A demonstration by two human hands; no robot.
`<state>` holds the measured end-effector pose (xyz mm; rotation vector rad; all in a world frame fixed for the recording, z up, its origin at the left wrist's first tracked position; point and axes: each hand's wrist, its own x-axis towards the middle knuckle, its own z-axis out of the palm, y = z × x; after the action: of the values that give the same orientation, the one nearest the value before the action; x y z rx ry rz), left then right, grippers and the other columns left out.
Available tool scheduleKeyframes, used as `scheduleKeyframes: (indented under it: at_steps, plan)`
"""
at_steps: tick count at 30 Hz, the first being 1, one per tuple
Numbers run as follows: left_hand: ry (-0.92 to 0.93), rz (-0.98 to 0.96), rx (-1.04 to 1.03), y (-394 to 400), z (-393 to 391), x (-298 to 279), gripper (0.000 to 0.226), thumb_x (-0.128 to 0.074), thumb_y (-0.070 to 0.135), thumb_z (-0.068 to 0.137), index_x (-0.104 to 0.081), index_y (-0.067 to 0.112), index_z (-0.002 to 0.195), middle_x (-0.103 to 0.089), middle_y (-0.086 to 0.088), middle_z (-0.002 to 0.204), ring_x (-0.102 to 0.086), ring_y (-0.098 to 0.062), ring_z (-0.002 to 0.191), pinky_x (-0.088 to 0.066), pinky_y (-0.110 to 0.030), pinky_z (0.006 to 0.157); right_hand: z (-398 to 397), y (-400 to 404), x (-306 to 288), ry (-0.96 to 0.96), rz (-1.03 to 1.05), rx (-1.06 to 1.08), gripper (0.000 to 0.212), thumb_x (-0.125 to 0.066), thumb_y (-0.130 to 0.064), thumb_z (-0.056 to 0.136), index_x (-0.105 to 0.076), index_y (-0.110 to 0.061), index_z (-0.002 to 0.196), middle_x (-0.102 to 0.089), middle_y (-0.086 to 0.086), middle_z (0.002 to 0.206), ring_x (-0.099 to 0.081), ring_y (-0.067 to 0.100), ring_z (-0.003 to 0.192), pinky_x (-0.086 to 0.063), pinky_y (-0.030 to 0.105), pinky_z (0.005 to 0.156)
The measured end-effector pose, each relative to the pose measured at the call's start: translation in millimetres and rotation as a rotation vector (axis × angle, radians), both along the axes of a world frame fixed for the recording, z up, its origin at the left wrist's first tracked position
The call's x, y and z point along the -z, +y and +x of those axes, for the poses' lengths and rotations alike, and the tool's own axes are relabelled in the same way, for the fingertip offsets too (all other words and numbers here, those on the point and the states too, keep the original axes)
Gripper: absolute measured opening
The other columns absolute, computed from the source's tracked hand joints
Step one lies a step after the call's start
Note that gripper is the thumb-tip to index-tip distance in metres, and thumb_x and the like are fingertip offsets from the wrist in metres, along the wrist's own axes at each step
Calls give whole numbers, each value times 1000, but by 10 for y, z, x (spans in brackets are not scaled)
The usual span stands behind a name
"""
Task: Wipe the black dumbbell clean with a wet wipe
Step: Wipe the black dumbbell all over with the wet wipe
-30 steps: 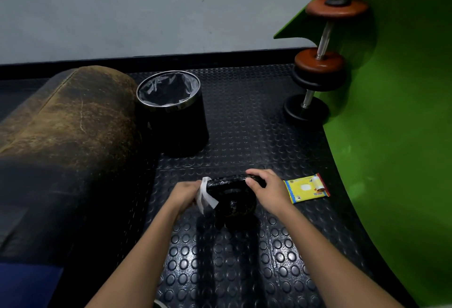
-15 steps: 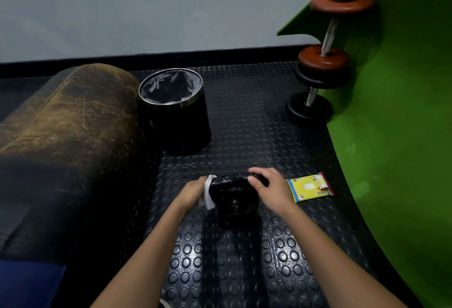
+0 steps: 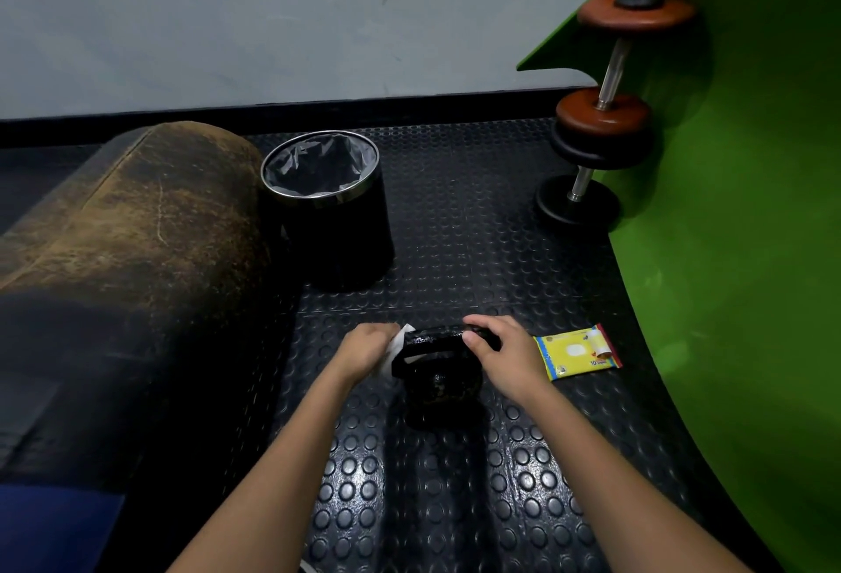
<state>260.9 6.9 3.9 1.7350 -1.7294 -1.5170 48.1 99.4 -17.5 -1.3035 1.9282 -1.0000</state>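
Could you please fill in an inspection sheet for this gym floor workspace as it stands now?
Surface: black studded rubber floor, glossy, bare in front.
Job's things: black dumbbell standing on the floor; white wet wipe pressed to its left side.
Clutter: yellow wipe packet right of the dumbbell; lined bin behind; stacked dumbbells far right.
Grippers: left hand holds the wipe; right hand grips the dumbbell's top.
Cables: nothing seen.
Surroundings: worn brown bolster left, green mat curling up right, grey wall.
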Motion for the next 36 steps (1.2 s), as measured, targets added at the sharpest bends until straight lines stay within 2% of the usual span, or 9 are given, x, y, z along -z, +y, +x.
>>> scheduleKeyframes:
  at_steps: [6, 11, 16, 21, 26, 28, 30, 33, 36]
  plan:
    - [-24, 69, -74, 107, 83, 147, 55, -35, 56, 93, -73, 17, 95, -72, -5, 98, -66, -21, 96, -50, -37, 90, 3, -15, 12, 7, -7, 0, 23, -67, -38, 92, -69, -39, 115, -55, -20, 109, -56, 9, 112, -44, 28, 97]
    - [-207, -144, 14, 58, 50, -89, 46, -47, 38, 98, -55, 13, 60, -58, 1, 64, -56, -15, 67, -40, -23, 59, -4, -3, 9, 16, -6, -1, 24, -67, -38, 92, -69, -39, 115, -55, -21, 108, -56, 10, 113, -45, 29, 98]
    - [-279, -305, 110, 129, 7, -215, 49, -50, 37, 96, -44, 14, 53, -43, 6, 49, -42, -9, 51, -30, -22, 48, 7, -7, 3, 11, -8, 7, 24, -67, -38, 92, -69, -39, 115, -55, -20, 109, -56, 11, 113, -46, 32, 100]
    - [-100, -262, -131, 394, 69, -27, 54, -47, 42, 100, -36, 17, 53, -44, 5, 54, -43, -10, 55, -34, -26, 55, 9, 4, -14, -2, -3, 4, 23, -67, -37, 92, -69, -38, 115, -55, -20, 108, -56, 11, 112, -44, 27, 96]
    - [-48, -306, -265, 589, 15, -31, 54, -45, 39, 101, -49, 20, 51, -50, 9, 53, -51, -10, 58, -37, -22, 54, 14, 7, -26, -13, -2, 4, 24, -68, -37, 92, -69, -38, 115, -57, -19, 110, -56, 10, 112, -43, 24, 94]
    - [-27, -403, -255, 673, -62, -62, 45, -44, 38, 102, -67, 29, 65, -54, 4, 50, -52, -7, 53, -38, -16, 48, 9, 14, -38, -65, 3, 28, 25, -70, -37, 90, -69, -37, 115, -60, -17, 113, -57, 9, 111, -43, 23, 93]
    - [-45, -511, -210, 734, -118, -48, 30, -43, 40, 103, -73, 44, 99, -66, 6, 60, -56, -3, 53, -43, -13, 49, -2, 32, -55, -141, 9, 68, 30, -73, -37, 87, -67, -35, 116, -64, -16, 116, -58, 5, 111, -45, 24, 96]
    - [-75, -686, -136, 748, -136, 14, 27, -47, 37, 103, -68, 41, 120, -64, 34, 101, -63, 10, 84, -47, -5, 74, -5, 59, -71, -195, 2, 102, 32, -76, -36, 85, -68, -32, 116, -66, -19, 110, -60, 3, 108, -45, 20, 93]
    - [-78, -822, -58, 731, -120, 43, 27, -50, 34, 103, -67, 35, 124, -65, 25, 119, -61, 11, 104, -48, -10, 88, 27, 71, -90, -200, 0, 117, 30, -76, -36, 85, -69, -32, 114, -65, -18, 108, -59, 4, 106, -43, 18, 86]
